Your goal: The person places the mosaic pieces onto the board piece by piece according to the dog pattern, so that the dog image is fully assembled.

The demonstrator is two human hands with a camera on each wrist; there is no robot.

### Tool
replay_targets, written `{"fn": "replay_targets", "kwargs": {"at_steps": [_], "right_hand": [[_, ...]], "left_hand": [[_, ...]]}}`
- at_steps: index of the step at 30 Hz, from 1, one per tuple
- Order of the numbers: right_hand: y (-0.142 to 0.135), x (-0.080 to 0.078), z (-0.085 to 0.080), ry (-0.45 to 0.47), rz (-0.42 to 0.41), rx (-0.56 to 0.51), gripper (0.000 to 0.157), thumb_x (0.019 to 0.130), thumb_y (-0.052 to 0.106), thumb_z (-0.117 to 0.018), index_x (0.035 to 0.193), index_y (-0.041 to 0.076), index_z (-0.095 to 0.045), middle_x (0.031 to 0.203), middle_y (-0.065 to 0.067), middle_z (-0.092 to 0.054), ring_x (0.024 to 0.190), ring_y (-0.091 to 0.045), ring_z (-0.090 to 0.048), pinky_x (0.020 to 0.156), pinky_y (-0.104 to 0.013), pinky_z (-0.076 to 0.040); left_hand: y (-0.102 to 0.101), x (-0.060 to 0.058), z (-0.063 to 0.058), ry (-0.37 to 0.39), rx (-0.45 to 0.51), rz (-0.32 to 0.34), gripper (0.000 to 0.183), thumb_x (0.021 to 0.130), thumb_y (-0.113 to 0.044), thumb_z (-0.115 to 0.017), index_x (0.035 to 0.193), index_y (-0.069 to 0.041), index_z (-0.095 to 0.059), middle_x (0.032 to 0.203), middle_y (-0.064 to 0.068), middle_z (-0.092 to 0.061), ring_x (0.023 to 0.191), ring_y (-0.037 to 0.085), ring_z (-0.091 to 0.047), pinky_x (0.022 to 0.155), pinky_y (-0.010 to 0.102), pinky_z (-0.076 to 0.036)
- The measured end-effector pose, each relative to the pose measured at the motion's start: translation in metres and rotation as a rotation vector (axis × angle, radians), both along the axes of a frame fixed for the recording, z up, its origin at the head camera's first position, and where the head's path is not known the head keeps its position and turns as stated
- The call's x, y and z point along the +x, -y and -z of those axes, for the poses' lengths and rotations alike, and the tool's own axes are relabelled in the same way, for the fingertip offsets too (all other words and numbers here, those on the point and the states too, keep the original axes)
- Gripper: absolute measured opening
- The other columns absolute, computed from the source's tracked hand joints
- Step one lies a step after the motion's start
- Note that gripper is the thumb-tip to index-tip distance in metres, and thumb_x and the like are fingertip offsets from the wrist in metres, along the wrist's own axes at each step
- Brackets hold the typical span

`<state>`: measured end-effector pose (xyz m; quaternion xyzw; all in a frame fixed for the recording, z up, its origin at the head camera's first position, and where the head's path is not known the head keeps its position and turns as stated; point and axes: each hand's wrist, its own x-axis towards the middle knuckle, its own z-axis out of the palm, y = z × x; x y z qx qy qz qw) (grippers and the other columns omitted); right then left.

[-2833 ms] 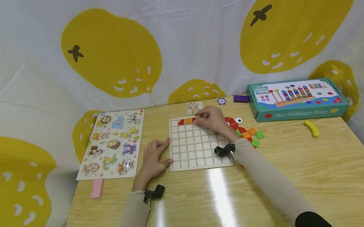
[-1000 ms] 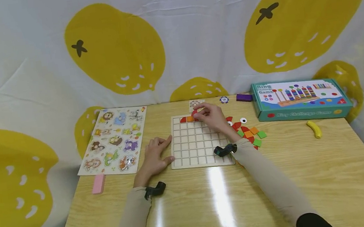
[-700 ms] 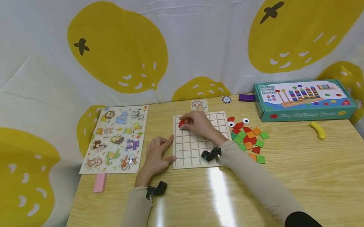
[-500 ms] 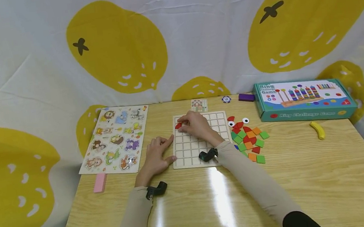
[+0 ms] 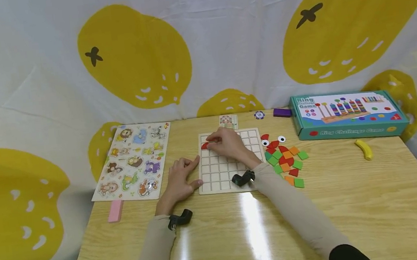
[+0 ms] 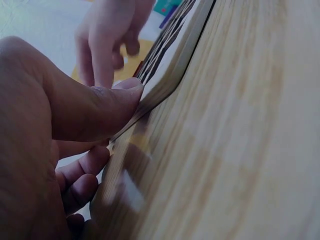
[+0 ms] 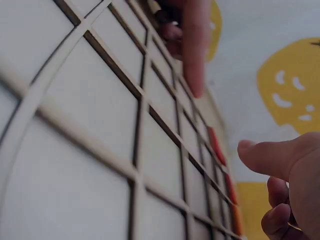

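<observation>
A wooden grid board lies mid-table. My left hand rests at its left edge, the thumb touching the near corner in the left wrist view and the index finger farther up the edge. A red rounded tile lies in the left column, second row from the back. Just right of it hovers my right hand, with the thumb apart from the tile in the right wrist view. Farther along the board there, an orange tile shows; in the head view the right hand hides the back row's tiles.
Loose red, orange and green tiles and two eye discs lie right of the board. Behind it are a pattern card and a poker chip. An animal puzzle lies left, a game box right.
The right hand has carried a red tile from the back row to the left column's second row, and its fingers have come off it. The left hand stays at the board's edge.
</observation>
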<state>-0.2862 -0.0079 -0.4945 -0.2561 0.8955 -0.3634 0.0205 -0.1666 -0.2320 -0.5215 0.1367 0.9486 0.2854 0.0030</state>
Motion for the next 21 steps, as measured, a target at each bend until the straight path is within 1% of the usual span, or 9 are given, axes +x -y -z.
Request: {"fn": "replay_targets", "kwargs": {"at_steps": [3,5,9,11,13,15,17,19,21], "right_hand": [[-0.033,0.007,-0.009,0.018,0.003,-0.058,0.021,0.086,0.028,-0.076,0.103,0.015,-0.078,0.084,0.002,-0.063,0.076,-0.015,-0.056,0.068,-0.034,-0.045],[-0.062,0.012,-0.016,0.038,-0.017,-0.057,0.02,0.086,0.027,-0.077,0.101,0.014,-0.078,0.081,0.001,-0.063,0.072,-0.016,-0.055,0.067,-0.034,-0.045],[-0.123,0.023,-0.022,0.079,-0.037,0.031,0.021,0.084,0.027,-0.079,0.1,0.014,-0.077,0.076,0.002,-0.061,0.065,-0.016,-0.051,0.061,-0.031,-0.042],[-0.151,0.029,-0.022,0.08,-0.028,0.087,0.02,0.084,0.026,-0.079,0.1,0.015,-0.077,0.076,0.003,-0.062,0.065,-0.016,-0.051,0.06,-0.03,-0.041],[-0.175,0.035,-0.021,0.091,0.008,0.139,0.018,0.083,0.025,-0.08,0.098,0.015,-0.077,0.076,0.003,-0.061,0.065,-0.016,-0.05,0.06,-0.03,-0.04],[-0.193,0.041,-0.019,0.094,0.041,0.194,0.018,0.082,0.023,-0.081,0.098,0.016,-0.077,0.076,0.004,-0.061,0.067,-0.016,-0.05,0.061,-0.031,-0.04],[-0.206,0.044,-0.015,0.095,0.055,0.225,0.019,0.083,0.023,-0.08,0.1,0.015,-0.077,0.077,0.004,-0.06,0.069,-0.016,-0.049,0.063,-0.032,-0.039],[-0.212,0.045,-0.012,0.093,0.052,0.232,0.02,0.085,0.023,-0.079,0.103,0.015,-0.077,0.077,0.003,-0.059,0.07,-0.017,-0.049,0.063,-0.031,-0.039],[-0.215,0.046,-0.008,0.096,0.035,0.21,0.023,0.086,0.023,-0.078,0.106,0.014,-0.076,0.078,0.003,-0.059,0.071,-0.017,-0.049,0.063,-0.031,-0.038]], "left_hand": [[-0.002,0.0,0.002,-0.002,-0.005,0.005,0.08,0.081,-0.036,-0.073,0.152,-0.022,-0.039,0.119,0.009,-0.048,0.103,0.025,-0.04,0.092,0.045,-0.029],[-0.002,0.001,0.001,-0.007,-0.006,0.004,0.08,0.081,-0.035,-0.074,0.152,-0.021,-0.04,0.119,0.01,-0.048,0.103,0.026,-0.04,0.093,0.046,-0.029],[-0.002,0.003,-0.002,-0.015,-0.01,-0.002,0.081,0.08,-0.033,-0.076,0.152,-0.02,-0.04,0.12,0.011,-0.049,0.104,0.027,-0.041,0.093,0.047,-0.029],[-0.002,0.003,-0.001,-0.017,-0.008,-0.002,0.081,0.08,-0.034,-0.076,0.152,-0.021,-0.04,0.12,0.012,-0.049,0.105,0.027,-0.041,0.092,0.047,-0.029],[-0.003,0.003,0.0,-0.018,-0.006,0.001,0.081,0.08,-0.035,-0.075,0.152,-0.021,-0.04,0.12,0.012,-0.049,0.105,0.027,-0.041,0.091,0.047,-0.028],[-0.003,0.002,0.0,-0.016,-0.005,0.004,0.081,0.081,-0.035,-0.075,0.152,-0.021,-0.04,0.12,0.012,-0.049,0.105,0.027,-0.041,0.092,0.047,-0.028],[-0.003,0.003,0.001,-0.02,-0.01,0.001,0.081,0.08,-0.035,-0.075,0.152,-0.022,-0.04,0.12,0.011,-0.049,0.105,0.027,-0.041,0.092,0.047,-0.028],[-0.003,0.003,0.002,-0.023,-0.01,-0.002,0.08,0.081,-0.035,-0.075,0.152,-0.022,-0.04,0.12,0.011,-0.049,0.105,0.027,-0.041,0.093,0.048,-0.028],[-0.004,0.002,0.002,-0.025,-0.006,-0.004,0.08,0.081,-0.035,-0.076,0.152,-0.022,-0.041,0.12,0.011,-0.049,0.106,0.028,-0.041,0.093,0.047,-0.028]]}}
